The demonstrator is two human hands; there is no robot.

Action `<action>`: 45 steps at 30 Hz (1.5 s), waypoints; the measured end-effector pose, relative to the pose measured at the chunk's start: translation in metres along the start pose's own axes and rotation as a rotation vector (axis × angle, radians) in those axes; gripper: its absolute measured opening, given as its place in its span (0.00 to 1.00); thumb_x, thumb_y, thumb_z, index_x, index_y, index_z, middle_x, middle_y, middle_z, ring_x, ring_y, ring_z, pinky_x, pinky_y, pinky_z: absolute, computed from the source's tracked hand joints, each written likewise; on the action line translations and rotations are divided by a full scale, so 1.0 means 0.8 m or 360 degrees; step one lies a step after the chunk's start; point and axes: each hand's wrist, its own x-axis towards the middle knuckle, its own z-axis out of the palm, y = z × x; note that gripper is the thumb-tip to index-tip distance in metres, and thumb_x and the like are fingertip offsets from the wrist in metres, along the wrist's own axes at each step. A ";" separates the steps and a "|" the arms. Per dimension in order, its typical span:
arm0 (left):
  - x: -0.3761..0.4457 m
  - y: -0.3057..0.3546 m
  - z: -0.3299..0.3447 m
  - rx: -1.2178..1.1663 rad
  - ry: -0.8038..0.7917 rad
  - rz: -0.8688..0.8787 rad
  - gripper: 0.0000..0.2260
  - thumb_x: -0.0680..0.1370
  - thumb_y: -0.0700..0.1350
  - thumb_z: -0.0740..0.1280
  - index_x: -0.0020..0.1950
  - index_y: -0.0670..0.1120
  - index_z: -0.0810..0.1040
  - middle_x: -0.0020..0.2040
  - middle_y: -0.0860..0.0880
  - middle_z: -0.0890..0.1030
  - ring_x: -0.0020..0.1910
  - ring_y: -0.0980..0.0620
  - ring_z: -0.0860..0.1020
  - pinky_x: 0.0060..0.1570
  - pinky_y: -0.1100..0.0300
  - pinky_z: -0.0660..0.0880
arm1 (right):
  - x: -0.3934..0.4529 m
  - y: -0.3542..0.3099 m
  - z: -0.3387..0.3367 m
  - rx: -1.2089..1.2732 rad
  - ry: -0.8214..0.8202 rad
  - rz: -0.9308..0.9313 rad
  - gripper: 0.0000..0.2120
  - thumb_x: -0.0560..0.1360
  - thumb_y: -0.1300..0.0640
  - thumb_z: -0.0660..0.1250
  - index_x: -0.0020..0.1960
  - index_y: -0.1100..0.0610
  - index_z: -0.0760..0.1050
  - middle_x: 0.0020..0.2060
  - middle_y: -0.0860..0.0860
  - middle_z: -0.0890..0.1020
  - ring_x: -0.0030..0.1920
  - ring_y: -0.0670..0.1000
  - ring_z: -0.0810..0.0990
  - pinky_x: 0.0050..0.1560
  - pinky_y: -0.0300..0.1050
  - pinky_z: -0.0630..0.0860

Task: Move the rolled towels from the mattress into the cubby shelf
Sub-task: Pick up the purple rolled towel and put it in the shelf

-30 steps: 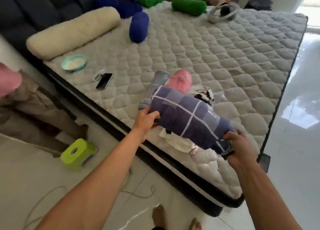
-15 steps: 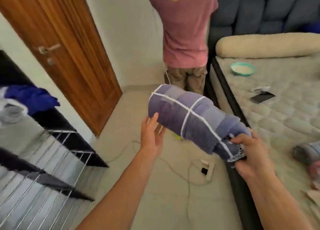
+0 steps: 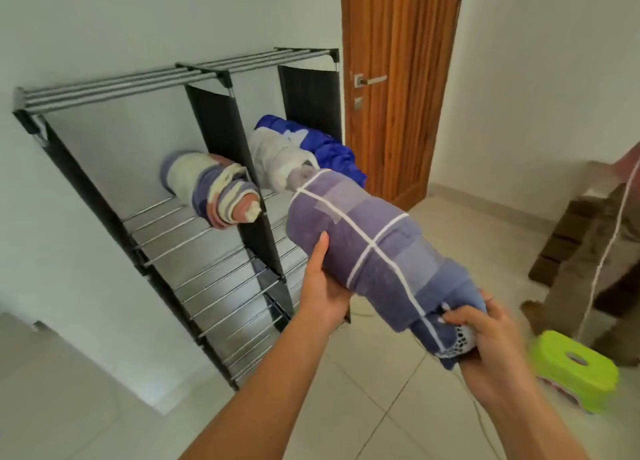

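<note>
I hold a purple rolled towel (image 3: 374,248) with white grid lines in both hands, its far end pointing at the cubby shelf (image 3: 221,269). My left hand (image 3: 322,286) cups the roll from below at its middle. My right hand (image 3: 481,338) grips its near end. The black-framed shelf with metal rod tiers stands against the white wall. A purple and cream striped roll (image 3: 211,189) lies in the top left cubby. A white roll (image 3: 280,154) and a blue roll (image 3: 322,144) lie in the top right cubby. The mattress is out of view.
A wooden door (image 3: 398,78) stands shut right of the shelf. A green plastic stool (image 3: 575,366) sits on the tiled floor at the right, beside another person's legs (image 3: 588,251). A thin cord (image 3: 613,237) hangs there.
I turned from the mattress to the shelf, carrying the purple towel. My left hand, open beside the roll half a second ago, now cups it from below.
</note>
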 end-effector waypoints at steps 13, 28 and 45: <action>0.010 0.221 -0.068 -0.0033 0.0794 0.0758 0.19 0.74 0.49 0.70 0.64 0.51 0.76 0.59 0.47 0.81 0.57 0.43 0.79 0.52 0.48 0.78 | 0.126 0.062 0.207 -0.0250 -0.0761 0.0266 0.19 0.70 0.65 0.71 0.58 0.56 0.71 0.51 0.61 0.80 0.42 0.59 0.81 0.29 0.45 0.77; 0.080 0.399 -0.150 0.0407 0.1404 0.0997 0.35 0.71 0.49 0.70 0.75 0.46 0.61 0.69 0.44 0.73 0.63 0.41 0.75 0.60 0.44 0.76 | 0.168 0.142 0.398 -0.0408 -0.0969 0.0260 0.14 0.74 0.61 0.70 0.58 0.58 0.74 0.52 0.57 0.82 0.49 0.55 0.82 0.49 0.52 0.78; 0.192 0.448 -0.280 0.0977 0.1499 0.0312 0.70 0.36 0.63 0.79 0.76 0.48 0.57 0.71 0.42 0.71 0.66 0.38 0.73 0.64 0.39 0.72 | 0.187 0.201 0.481 -0.0266 -0.0990 0.0552 0.09 0.77 0.65 0.65 0.56 0.59 0.72 0.47 0.55 0.81 0.43 0.52 0.80 0.39 0.44 0.78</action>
